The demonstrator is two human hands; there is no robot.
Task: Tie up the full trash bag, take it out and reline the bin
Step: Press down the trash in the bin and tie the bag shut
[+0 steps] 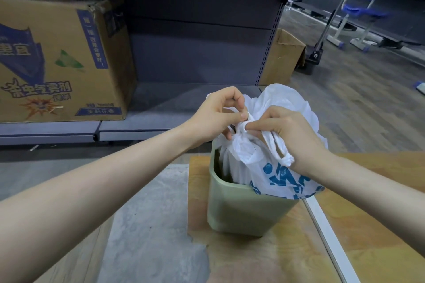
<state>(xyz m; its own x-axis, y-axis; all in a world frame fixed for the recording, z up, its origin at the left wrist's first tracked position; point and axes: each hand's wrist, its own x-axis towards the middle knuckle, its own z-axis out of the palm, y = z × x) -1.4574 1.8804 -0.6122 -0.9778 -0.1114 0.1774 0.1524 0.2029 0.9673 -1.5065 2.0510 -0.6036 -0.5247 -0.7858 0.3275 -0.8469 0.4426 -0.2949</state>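
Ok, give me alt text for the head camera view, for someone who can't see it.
Two bare hands tie the handles of a white, blue-printed trash bag sitting in a green bin; the left hand pinches one handle, the right hand holds the other loop. The bin stands on the floor before a low shelf holding a cardboard box.
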